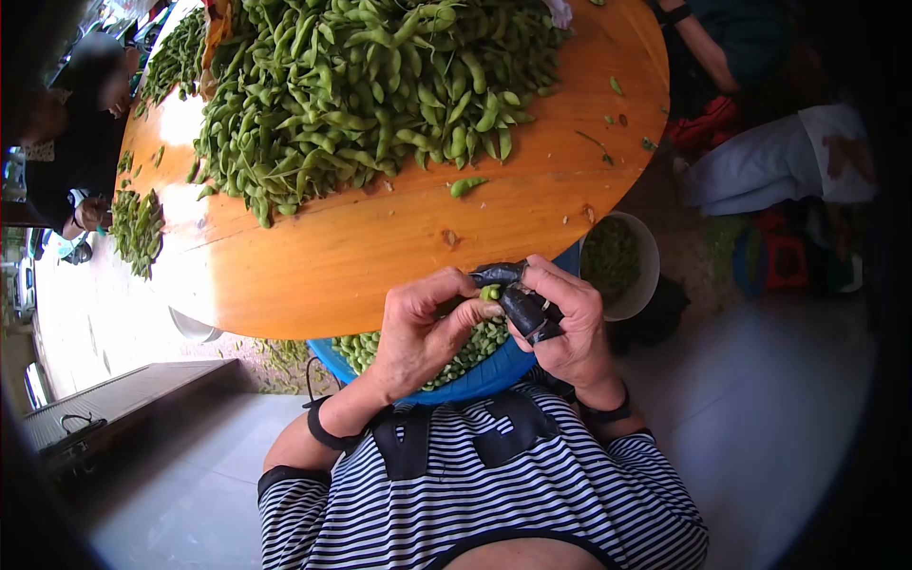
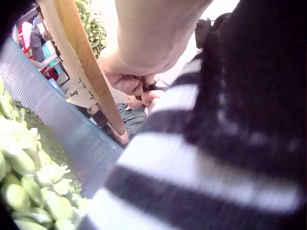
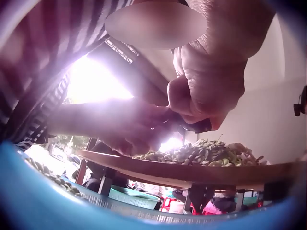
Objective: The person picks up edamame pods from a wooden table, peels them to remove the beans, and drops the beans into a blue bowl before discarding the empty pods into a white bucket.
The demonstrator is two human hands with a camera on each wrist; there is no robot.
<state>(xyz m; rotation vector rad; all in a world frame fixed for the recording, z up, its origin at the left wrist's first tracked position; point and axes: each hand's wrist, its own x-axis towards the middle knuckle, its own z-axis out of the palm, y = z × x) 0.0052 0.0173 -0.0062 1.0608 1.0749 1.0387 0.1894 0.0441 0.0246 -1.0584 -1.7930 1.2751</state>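
Note:
In the head view my left hand [image 1: 418,323] pinches a small green soybean pod [image 1: 490,294] between thumb and forefinger. My right hand [image 1: 570,332] meets it from the other side, black coverings on its thumb and forefinger, their tips closed in at the pod. Both hands are held over a blue basket [image 1: 470,388] of shelled green beans [image 1: 475,350], at the table's near edge. From the right wrist view, the right hand [image 3: 211,81] is seen from below with its fingers curled; the pod is hidden there.
A large heap of soybean pods [image 1: 361,104] covers the far part of the round wooden table [image 1: 408,242]. A smaller pile [image 1: 138,228] lies at the left edge, near another person's hand [image 1: 92,214]. A white bucket [image 1: 654,266] of green matter stands right of the table.

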